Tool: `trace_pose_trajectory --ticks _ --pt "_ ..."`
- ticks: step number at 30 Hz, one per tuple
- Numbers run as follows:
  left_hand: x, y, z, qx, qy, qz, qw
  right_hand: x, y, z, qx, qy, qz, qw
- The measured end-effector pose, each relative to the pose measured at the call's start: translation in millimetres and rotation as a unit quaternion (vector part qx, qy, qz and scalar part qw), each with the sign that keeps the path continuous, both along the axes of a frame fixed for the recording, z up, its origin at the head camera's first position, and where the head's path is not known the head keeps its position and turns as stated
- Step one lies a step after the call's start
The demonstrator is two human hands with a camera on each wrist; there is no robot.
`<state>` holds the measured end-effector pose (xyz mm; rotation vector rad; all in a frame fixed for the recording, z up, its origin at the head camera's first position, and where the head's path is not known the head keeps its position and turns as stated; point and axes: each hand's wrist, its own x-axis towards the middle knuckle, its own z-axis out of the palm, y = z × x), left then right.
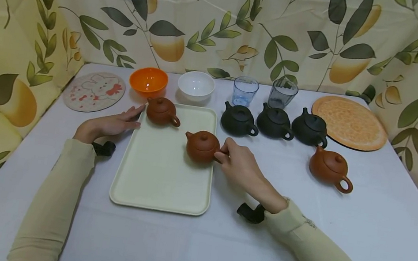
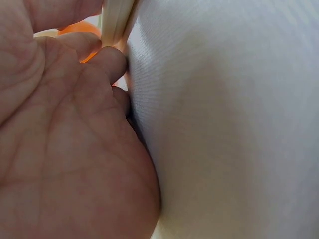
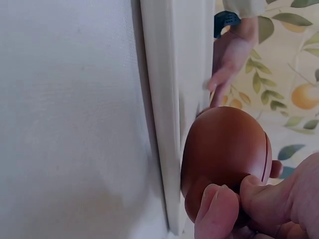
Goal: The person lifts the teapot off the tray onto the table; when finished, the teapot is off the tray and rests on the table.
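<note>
My right hand [image 1: 242, 166] pinches the handle of a reddish-brown teapot [image 1: 202, 148] at the right side of a pale cream tray [image 1: 161, 186]. In the right wrist view, this teapot [image 3: 227, 144] sits upright close over the tray, with thumb and fingers around its handle. Another brown teapot [image 1: 161, 111] stands in the tray's upper left corner. My left hand [image 1: 107, 127] lies on the table along the tray's left edge, its extended fingers touching the rim; its palm [image 2: 75, 144] shows in the left wrist view.
Behind the tray stand an orange bowl [image 1: 148, 81], a white bowl [image 1: 196, 85], a blue glass [image 1: 244, 92] and a grey glass [image 1: 282, 94]. Three black teapots [image 1: 239, 120] line up to its right, near a third brown teapot [image 1: 328, 166]. Round mats, rabbit-patterned [image 1: 95, 92] and orange [image 1: 348, 122], flank these.
</note>
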<state>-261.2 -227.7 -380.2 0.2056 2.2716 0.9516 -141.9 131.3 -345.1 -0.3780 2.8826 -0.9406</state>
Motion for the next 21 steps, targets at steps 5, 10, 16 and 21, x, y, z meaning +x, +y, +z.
trace_pose_trajectory --ticks 5,10,16,21 --pt "0.2 0 0.1 -0.001 -0.002 0.003 1.0000 3.7 9 1.4 0.004 0.007 -0.005 1.000" --pt "0.4 -1 -0.7 0.001 0.003 -0.002 1.0000 7.1 21 1.9 0.008 0.002 -0.019 1.000" --pt "1.4 -1 -1.0 0.004 0.007 -0.009 0.9999 10.7 42 2.7 0.012 -0.022 -0.042 0.999" --pt "1.8 -2 0.2 0.010 0.009 -0.012 0.9998 14.7 59 1.3 0.024 -0.021 -0.066 0.997"
